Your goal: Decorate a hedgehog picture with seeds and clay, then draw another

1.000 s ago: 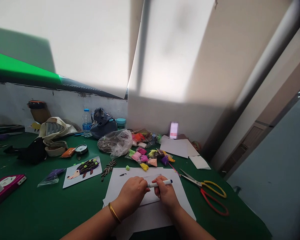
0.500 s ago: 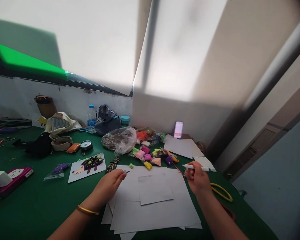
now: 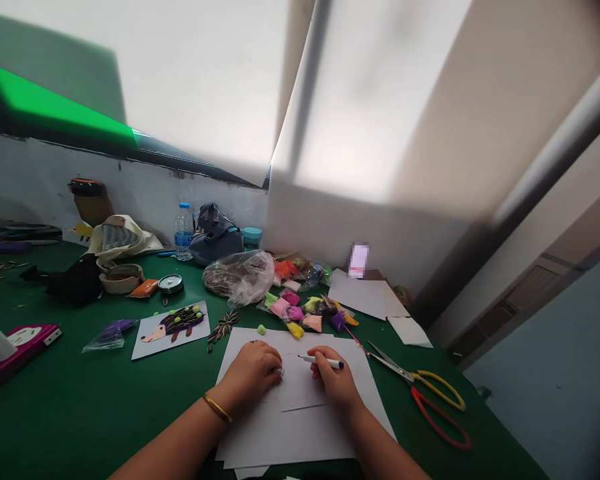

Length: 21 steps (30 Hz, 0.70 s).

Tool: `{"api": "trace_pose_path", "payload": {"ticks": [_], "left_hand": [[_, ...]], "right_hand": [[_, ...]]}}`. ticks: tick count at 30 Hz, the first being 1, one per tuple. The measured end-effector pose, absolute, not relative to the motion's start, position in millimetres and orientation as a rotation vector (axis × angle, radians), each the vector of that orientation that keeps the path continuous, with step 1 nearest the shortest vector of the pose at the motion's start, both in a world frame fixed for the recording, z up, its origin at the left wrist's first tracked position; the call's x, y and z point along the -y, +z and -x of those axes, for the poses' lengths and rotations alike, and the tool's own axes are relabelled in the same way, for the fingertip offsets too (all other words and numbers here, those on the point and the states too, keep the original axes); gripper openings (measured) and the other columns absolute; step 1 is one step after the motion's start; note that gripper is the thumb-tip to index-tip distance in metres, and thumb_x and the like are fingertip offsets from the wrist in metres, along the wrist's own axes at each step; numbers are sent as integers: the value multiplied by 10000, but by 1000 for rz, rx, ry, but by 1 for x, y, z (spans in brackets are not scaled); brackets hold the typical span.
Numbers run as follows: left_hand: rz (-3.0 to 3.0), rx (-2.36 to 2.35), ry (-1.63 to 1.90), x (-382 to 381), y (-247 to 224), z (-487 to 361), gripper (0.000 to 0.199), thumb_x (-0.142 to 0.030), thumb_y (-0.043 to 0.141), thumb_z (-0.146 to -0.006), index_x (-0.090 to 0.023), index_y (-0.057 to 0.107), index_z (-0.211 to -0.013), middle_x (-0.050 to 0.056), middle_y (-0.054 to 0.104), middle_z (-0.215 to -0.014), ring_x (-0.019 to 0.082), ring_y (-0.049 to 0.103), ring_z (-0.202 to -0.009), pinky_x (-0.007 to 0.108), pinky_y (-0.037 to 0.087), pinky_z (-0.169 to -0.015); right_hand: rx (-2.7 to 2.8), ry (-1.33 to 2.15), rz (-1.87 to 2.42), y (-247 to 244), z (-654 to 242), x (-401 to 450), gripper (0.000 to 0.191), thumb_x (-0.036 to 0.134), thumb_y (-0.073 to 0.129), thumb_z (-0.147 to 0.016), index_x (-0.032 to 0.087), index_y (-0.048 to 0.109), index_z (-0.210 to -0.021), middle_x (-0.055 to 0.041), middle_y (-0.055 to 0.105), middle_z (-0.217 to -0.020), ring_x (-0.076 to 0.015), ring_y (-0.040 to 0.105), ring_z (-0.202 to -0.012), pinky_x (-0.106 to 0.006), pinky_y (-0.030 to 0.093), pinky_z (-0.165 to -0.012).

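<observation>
Both hands have been brought inward since half a second ago: the left hand [image 3: 253,370] from the papers' left edge, the right hand [image 3: 333,377] from beyond their right. By the right, the white marker pen [image 3: 325,362] is gripped in closed fingers, tip leftward over the small paper sheet [image 3: 300,392]; whether paper is touched cannot be told. By the left, curled on the larger sheets [image 3: 280,440], a pale cap-like piece [image 3: 279,373] is apparently pinched. The small sheet is best pinned flat, the pen held lightly. Red-and-yellow-handled scissors [image 3: 405,375], lying near the right forearm, should be avoided; a green ball [image 3: 261,329], striped seeds [image 3: 223,330] and a hedgehog picture [image 3: 171,330] are set out leftward.
</observation>
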State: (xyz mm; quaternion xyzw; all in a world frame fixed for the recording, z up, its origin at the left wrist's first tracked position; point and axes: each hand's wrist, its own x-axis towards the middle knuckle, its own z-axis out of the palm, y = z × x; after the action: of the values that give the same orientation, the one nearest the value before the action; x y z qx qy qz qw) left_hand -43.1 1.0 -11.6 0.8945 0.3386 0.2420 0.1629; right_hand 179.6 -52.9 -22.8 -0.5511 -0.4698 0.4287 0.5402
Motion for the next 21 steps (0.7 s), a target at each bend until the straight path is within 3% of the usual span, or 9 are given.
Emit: {"api": "trace_pose_path", "payload": {"ticks": [9, 14, 21], "left_hand": [[-2497, -1021, 641, -3, -13, 46, 101, -232, 768, -753, -263, 768, -849, 4, 758, -1019, 218, 651, -990, 354, 436, -921], [-2481, -1027, 643, -3, -15, 46, 105, -216, 758, -756, -252, 765, -855, 9, 754, -1028, 218, 642, -995, 353, 431, -923], [-2446, -1050, 610, -4, -15, 44, 103, -242, 765, -762, -245, 759, -865, -9, 749, -1036, 208, 625, -1010, 331, 416, -945]], "right_hand": [[1275, 966, 1347, -18, -173, 57, 350, 515, 673, -789, 198, 714, -933, -44, 674, -789, -186, 610, -653, -305, 478, -626], [1387, 934, 1381, -12, -165, 62, 205, 401, 643, -807, 204, 695, -798, -27, 653, -712, -183, 576, -643, -293, 442, -615], [1428, 873, 1427, -17, -164, 65, 217, 383, 569, -842, 196, 659, -778, -23, 650, -728, -177, 568, -667, -270, 426, -614]]}}
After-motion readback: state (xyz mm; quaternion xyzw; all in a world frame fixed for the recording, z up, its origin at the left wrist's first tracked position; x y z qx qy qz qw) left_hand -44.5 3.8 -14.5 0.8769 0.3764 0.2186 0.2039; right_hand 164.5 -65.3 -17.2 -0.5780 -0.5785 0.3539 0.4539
